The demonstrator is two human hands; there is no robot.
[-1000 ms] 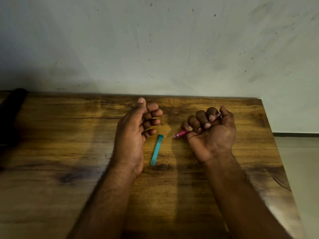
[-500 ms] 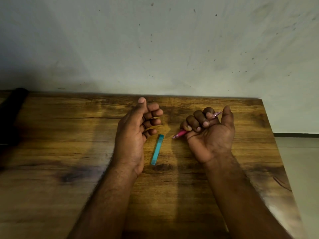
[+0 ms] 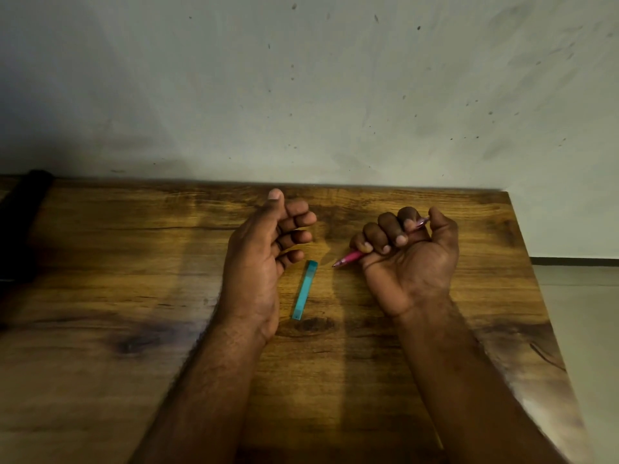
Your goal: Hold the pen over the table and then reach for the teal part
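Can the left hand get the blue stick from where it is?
Probably yes. The left hand rests right beside the blue stick, fingers loosely curled and holding nothing, with bare table between them.

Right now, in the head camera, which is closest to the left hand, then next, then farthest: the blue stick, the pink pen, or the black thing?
1. Blue stick, just right of the left hand.
2. Pink pen, gripped in the right hand.
3. Black thing, at the table's far left edge.
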